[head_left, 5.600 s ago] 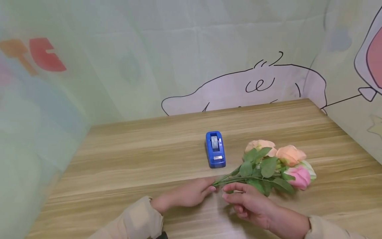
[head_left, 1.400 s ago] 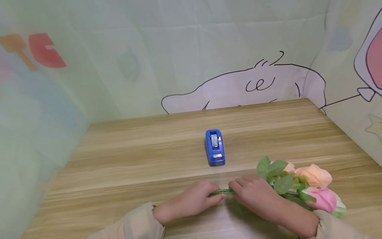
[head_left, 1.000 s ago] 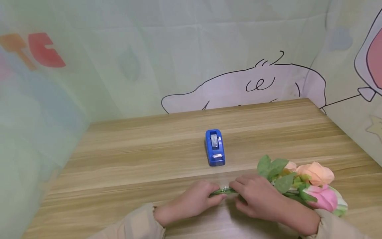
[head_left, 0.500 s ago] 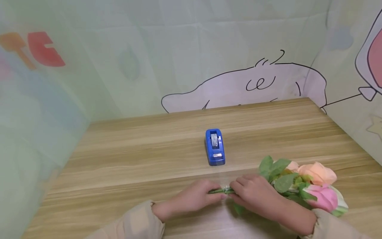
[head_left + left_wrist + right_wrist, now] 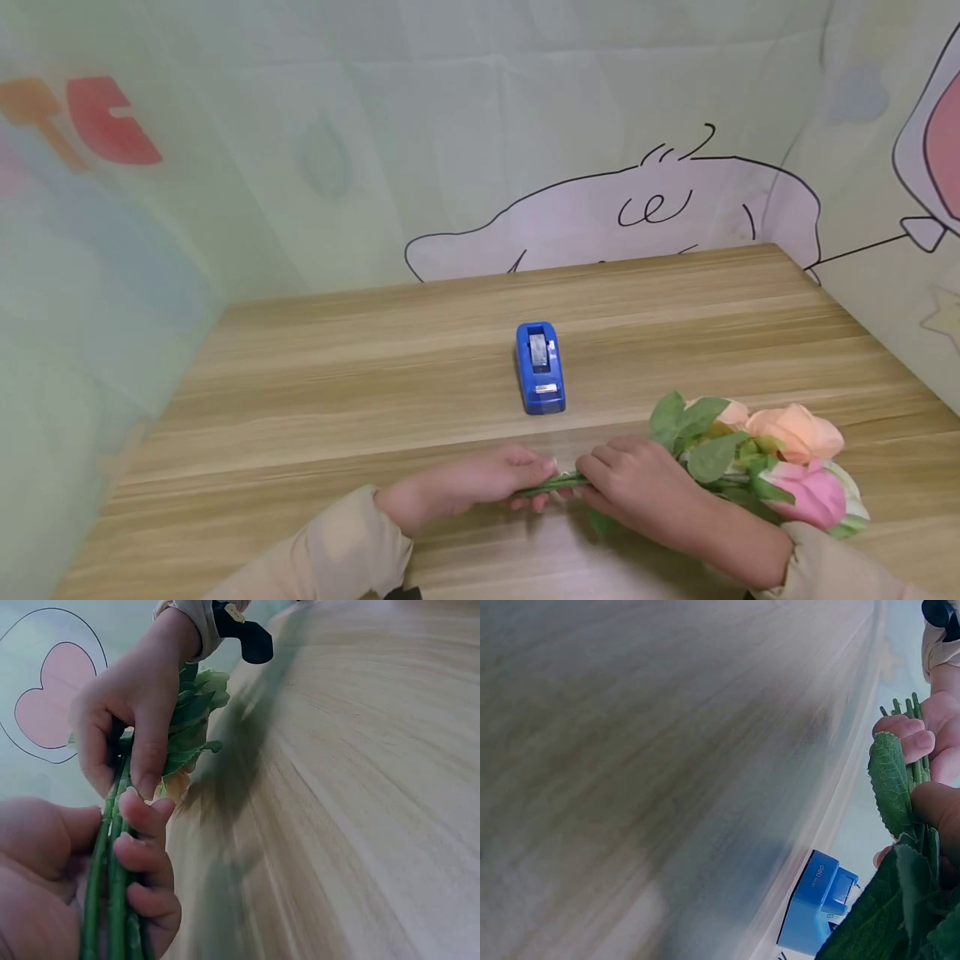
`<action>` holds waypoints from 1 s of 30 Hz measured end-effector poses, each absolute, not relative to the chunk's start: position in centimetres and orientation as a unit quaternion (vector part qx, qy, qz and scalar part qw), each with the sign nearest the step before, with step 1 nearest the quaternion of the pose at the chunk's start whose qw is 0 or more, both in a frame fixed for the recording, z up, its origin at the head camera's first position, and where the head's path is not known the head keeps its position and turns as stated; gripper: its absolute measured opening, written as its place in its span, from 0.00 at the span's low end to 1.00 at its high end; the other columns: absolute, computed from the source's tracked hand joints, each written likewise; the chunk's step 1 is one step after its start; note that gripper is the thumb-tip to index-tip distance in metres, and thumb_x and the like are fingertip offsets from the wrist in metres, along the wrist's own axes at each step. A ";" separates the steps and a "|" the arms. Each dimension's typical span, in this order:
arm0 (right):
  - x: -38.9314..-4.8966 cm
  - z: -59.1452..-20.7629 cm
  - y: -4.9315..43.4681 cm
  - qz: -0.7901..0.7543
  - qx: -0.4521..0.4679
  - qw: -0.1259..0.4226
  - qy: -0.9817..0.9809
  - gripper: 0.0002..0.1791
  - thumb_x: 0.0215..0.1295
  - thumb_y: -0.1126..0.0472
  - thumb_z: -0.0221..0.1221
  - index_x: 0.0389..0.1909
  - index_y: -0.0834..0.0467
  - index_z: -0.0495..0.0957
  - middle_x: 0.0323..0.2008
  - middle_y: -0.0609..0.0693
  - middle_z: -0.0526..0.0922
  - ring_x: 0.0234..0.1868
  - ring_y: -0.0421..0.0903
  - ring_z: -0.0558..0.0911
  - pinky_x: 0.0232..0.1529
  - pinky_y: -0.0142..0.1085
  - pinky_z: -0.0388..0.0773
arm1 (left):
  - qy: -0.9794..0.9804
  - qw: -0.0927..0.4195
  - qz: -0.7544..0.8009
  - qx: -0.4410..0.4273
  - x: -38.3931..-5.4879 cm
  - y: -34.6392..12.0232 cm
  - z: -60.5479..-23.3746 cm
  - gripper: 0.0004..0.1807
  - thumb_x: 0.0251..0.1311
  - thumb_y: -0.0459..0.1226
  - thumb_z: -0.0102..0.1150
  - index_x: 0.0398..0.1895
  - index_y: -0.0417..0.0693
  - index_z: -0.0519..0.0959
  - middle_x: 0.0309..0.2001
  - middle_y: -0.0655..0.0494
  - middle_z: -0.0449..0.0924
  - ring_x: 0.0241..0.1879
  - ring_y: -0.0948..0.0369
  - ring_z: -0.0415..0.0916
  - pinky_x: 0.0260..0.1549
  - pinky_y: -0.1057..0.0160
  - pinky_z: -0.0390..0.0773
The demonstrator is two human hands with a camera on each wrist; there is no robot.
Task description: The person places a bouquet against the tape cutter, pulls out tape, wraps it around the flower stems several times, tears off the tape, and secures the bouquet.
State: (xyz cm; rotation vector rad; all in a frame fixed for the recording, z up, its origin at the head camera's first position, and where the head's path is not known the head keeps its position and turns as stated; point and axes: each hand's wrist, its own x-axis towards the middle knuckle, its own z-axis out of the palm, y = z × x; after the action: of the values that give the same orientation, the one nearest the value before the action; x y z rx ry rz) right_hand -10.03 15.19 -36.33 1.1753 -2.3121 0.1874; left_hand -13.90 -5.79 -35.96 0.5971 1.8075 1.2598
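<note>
A bunch of roses (image 5: 798,433) in peach, pink and pale green-white lies to the right in the head view, blooms pointing right. My right hand (image 5: 648,492) grips the stems from above, just below the leaves (image 5: 712,457). Lower down, my left hand (image 5: 472,483) holds the green stems (image 5: 116,877); the left wrist view shows its palm turned up and fingers curled round them. Something clear and shiny glints on the stems between the hands. In the right wrist view, leaves partly cover the right thumb (image 5: 939,804) and stems.
A blue tape dispenser (image 5: 541,368) with a roll of clear tape stands on the wooden table (image 5: 337,375), beyond the hands. Printed fabric walls (image 5: 375,150) rise behind the table and at both sides.
Since the earliest frame, the right hand has taken hold of the stems and the roses have moved right and nearer. Just now the left hand has turned palm up around the stems.
</note>
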 end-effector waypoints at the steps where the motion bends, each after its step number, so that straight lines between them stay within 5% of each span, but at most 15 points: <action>1: -10.0 -36.3 15.2 0.069 0.436 0.268 -0.857 0.16 0.41 0.56 0.72 0.19 0.54 0.72 0.16 0.41 0.73 0.16 0.34 0.65 0.17 0.24 0.62 | 0.717 0.420 0.504 0.237 -13.9 -5.8 -36.0 0.19 0.71 0.41 0.41 0.43 0.37 0.80 0.21 0.60 0.72 0.19 0.67 0.61 0.20 0.72 0.61; 30: -10.2 -36.4 15.3 0.078 0.443 0.293 -0.844 0.10 0.41 0.61 0.68 0.24 0.56 0.77 0.18 0.42 0.75 0.18 0.36 0.70 0.19 0.25 0.67 | 0.740 0.357 0.541 0.181 -13.2 -5.7 -35.7 0.14 0.65 0.37 0.52 0.35 0.33 0.81 0.23 0.59 0.78 0.24 0.65 0.66 0.24 0.71 0.66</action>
State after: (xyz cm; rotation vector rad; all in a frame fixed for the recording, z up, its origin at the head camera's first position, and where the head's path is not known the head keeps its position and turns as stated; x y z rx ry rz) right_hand -10.21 15.27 -36.36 1.1785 -2.2471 0.2086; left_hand -13.21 -5.66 -35.67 0.4674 1.9095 1.3978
